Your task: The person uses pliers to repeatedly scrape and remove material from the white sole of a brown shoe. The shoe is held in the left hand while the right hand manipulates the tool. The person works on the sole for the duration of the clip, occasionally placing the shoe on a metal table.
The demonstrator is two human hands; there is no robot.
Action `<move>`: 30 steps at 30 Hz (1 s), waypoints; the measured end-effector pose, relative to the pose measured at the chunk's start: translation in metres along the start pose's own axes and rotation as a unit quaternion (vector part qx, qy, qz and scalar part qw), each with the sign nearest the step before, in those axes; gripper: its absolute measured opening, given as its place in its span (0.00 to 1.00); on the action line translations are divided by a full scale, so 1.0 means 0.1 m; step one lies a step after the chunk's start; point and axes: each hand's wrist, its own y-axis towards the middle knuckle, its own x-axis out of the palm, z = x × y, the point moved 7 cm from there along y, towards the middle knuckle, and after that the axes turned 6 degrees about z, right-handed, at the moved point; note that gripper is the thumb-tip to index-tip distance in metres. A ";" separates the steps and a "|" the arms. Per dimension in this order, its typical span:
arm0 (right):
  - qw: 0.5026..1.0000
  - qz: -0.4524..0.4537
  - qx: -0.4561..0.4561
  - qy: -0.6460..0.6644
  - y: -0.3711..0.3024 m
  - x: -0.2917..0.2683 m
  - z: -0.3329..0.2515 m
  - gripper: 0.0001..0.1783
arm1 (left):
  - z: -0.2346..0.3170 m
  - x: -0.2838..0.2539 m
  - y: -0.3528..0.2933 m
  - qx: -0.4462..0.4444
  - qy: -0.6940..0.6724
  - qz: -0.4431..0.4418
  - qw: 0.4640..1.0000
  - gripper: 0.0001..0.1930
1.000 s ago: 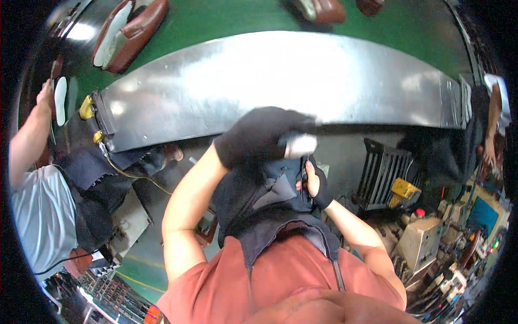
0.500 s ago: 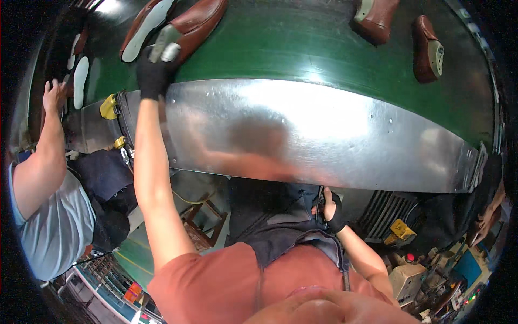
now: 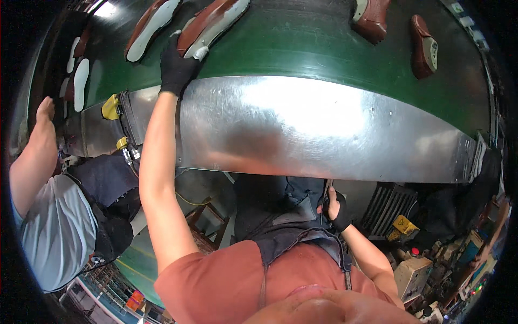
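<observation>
A workshop that deals in footwear — brown shoes (image 3: 213,29) with pale soles (image 3: 147,43) are spread along a green surface (image 3: 280,54), and one at the far right has a last (image 3: 430,52) showing in it. A scuffed steel ledge (image 3: 324,135) runs along the front, with yellow fittings (image 3: 111,108) at its left end. At the lower right stands a worn machine (image 3: 413,275) with a red knob (image 3: 414,251), among crowded equipment. The wearer's dark apron (image 3: 302,237) and a co-worker (image 3: 59,232) at the left suit a shared factory floor — racks (image 3: 102,289) stand behind
</observation>
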 end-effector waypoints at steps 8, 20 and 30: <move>0.998 0.033 -0.022 0.052 -0.23 0.06 0.47 0.38 | 0.85 -0.55 -0.71 -0.311 -0.472 -0.106 0.818 0.22; 0.984 -0.046 -0.117 0.126 -1.56 0.07 1.01 0.32 | 1.72 -1.75 -3.45 0.008 -0.420 0.003 0.908 0.21; 0.924 -0.207 -0.280 0.157 -1.83 0.59 0.56 0.25 | 2.94 -1.02 -3.51 -0.097 -0.636 -0.256 0.722 0.20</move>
